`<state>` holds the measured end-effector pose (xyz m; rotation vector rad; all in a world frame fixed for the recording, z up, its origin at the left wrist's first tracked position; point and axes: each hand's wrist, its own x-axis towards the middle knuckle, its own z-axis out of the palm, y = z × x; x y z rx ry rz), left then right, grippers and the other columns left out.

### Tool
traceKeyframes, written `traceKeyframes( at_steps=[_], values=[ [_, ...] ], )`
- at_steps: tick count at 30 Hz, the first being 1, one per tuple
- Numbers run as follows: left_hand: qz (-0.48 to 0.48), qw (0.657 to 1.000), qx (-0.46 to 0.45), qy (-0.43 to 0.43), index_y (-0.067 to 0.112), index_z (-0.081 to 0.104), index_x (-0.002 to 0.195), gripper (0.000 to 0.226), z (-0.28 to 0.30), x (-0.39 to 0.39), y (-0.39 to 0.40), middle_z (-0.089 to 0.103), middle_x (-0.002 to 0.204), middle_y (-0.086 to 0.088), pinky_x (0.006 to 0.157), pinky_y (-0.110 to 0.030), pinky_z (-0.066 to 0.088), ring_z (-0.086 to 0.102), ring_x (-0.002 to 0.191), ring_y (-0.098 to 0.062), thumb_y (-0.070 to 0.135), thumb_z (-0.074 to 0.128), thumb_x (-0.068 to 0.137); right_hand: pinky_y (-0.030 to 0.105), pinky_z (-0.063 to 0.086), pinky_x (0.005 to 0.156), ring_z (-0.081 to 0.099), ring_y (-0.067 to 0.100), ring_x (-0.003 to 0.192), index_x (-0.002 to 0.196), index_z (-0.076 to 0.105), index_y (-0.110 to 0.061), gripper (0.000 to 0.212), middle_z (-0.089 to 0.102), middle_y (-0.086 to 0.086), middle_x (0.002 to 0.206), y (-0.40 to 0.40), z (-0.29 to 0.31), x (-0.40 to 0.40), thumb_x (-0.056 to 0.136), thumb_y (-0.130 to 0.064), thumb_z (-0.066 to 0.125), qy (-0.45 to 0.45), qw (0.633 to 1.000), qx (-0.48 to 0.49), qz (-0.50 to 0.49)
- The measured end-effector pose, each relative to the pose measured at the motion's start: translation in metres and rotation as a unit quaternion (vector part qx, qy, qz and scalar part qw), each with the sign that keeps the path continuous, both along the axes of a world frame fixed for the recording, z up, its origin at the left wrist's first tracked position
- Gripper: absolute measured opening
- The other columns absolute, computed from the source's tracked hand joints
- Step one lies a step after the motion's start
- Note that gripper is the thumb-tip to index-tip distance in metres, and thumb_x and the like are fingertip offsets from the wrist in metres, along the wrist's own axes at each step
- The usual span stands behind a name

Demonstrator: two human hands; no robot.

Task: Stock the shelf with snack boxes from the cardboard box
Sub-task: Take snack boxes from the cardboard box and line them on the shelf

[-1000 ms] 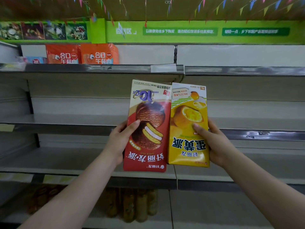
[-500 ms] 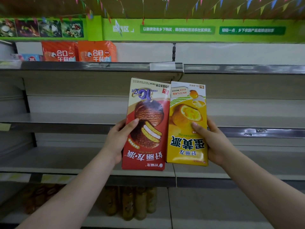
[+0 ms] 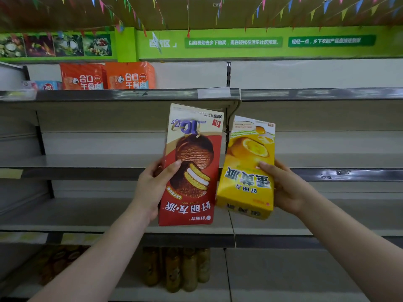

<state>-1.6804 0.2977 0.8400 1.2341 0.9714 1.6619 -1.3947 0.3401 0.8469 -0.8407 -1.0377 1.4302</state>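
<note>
Your left hand (image 3: 152, 188) wraps the red box (image 3: 192, 166) at its left edge, thumb across the front, fingers behind. Your right hand (image 3: 287, 188) grips the yellow box (image 3: 248, 168) the same way from its right edge. You hold the 2 boxes upright, print upside down, slightly apart, likely so each can go in separately. Behind them runs the bare shelf (image 3: 87, 160). Orange packs (image 3: 106, 76) sit on the top shelf.

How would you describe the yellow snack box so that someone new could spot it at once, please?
Look in front of the grey shelves, where two hands hold up two tall boxes. The yellow box is in the right hand, beside the red box. It alone is yellow, showing an egg-yolk cake rather than a chocolate pie.
</note>
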Motion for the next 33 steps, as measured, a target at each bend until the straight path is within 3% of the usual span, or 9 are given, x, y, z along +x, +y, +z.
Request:
traceKeyframes(
  at_steps=[2, 6, 9, 12, 17, 25, 30, 33],
  values=[
    [0.02, 1.0, 0.006, -0.003, 0.024, 0.06, 0.113, 0.049, -0.001, -0.003, -0.002, 0.073, 0.101, -0.008, 0.073, -0.043, 0.059, 0.073, 0.084, -0.029, 0.039, 0.074, 0.069, 0.067, 0.044, 0.087, 0.064, 0.036, 0.105, 0.145, 0.032, -0.034, 0.084, 0.064, 0.014, 0.12, -0.002, 0.002, -0.003, 0.074, -0.027, 0.076, 0.005, 0.998, -0.037, -0.041],
    [0.049, 0.998, 0.013, -0.029, 0.024, 0.06, 0.111, 0.048, -0.004, -0.009, -0.006, 0.074, 0.1, -0.005, 0.07, -0.041, 0.058, 0.073, 0.084, -0.026, 0.041, 0.074, 0.069, 0.056, 0.046, 0.063, 0.06, 0.031, 0.093, 0.135, 0.044, -0.028, 0.058, 0.059, 0.012, 0.123, 0.001, 0.008, -0.003, 0.084, -0.022, 0.071, 0.085, 0.988, -0.073, -0.103],
    [0.06, 0.997, 0.002, -0.046, 0.021, 0.06, 0.115, 0.052, -0.005, -0.009, -0.007, 0.074, 0.101, -0.005, 0.072, -0.043, 0.059, 0.073, 0.085, -0.027, 0.041, 0.075, 0.069, 0.054, 0.048, 0.053, 0.059, 0.029, 0.085, 0.139, 0.036, -0.026, 0.07, 0.057, 0.008, 0.125, 0.018, 0.01, -0.001, 0.081, -0.027, 0.075, 0.119, 0.976, -0.095, -0.156],
    [0.06, 0.996, -0.011, -0.069, 0.02, 0.06, 0.117, 0.053, -0.009, -0.008, -0.006, 0.074, 0.102, -0.007, 0.077, -0.048, 0.058, 0.073, 0.087, -0.029, 0.041, 0.076, 0.07, 0.061, 0.047, 0.046, 0.062, 0.037, 0.095, 0.139, 0.033, -0.03, 0.091, 0.057, 0.007, 0.127, 0.045, 0.009, 0.003, 0.066, -0.031, 0.086, 0.158, 0.959, -0.123, -0.2],
    [0.057, 0.995, -0.028, -0.073, 0.02, 0.059, 0.12, 0.059, -0.013, -0.006, -0.007, 0.074, 0.101, -0.007, 0.075, -0.045, 0.058, 0.073, 0.087, -0.028, 0.043, 0.076, 0.069, 0.069, 0.042, 0.046, 0.057, 0.043, 0.105, 0.134, 0.035, -0.032, 0.099, 0.055, 0.008, 0.128, 0.087, 0.004, 0.012, 0.053, -0.033, 0.091, 0.147, 0.952, -0.146, -0.226],
    [0.037, 0.997, -0.034, -0.06, 0.02, 0.059, 0.117, 0.06, -0.012, -0.007, -0.006, 0.074, 0.1, -0.008, 0.076, -0.045, 0.058, 0.073, 0.087, -0.029, 0.044, 0.075, 0.065, 0.072, 0.042, 0.053, 0.058, 0.045, 0.102, 0.13, 0.035, -0.035, 0.119, 0.056, 0.008, 0.127, 0.127, -0.014, 0.015, 0.027, -0.034, 0.095, 0.126, 0.954, -0.16, -0.218],
    [0.031, 0.997, -0.036, -0.054, 0.019, 0.059, 0.12, 0.064, -0.01, -0.009, 0.0, 0.074, 0.102, -0.009, 0.081, -0.049, 0.057, 0.073, 0.088, -0.031, 0.045, 0.077, 0.064, 0.07, 0.043, 0.054, 0.056, 0.043, 0.105, 0.131, 0.037, -0.031, 0.101, 0.056, 0.008, 0.127, 0.126, 0.0, 0.008, 0.046, -0.037, 0.092, 0.106, 0.949, -0.188, -0.23],
    [0.025, 0.997, -0.034, -0.06, 0.019, 0.059, 0.12, 0.062, -0.007, -0.007, 0.004, 0.074, 0.102, -0.01, 0.081, -0.05, 0.057, 0.072, 0.088, -0.032, 0.043, 0.077, 0.065, 0.067, 0.045, 0.07, 0.056, 0.039, 0.099, 0.131, 0.039, -0.028, 0.083, 0.058, 0.007, 0.123, 0.116, 0.014, 0.0, 0.063, -0.038, 0.086, 0.075, 0.952, -0.195, -0.224]
  ],
)
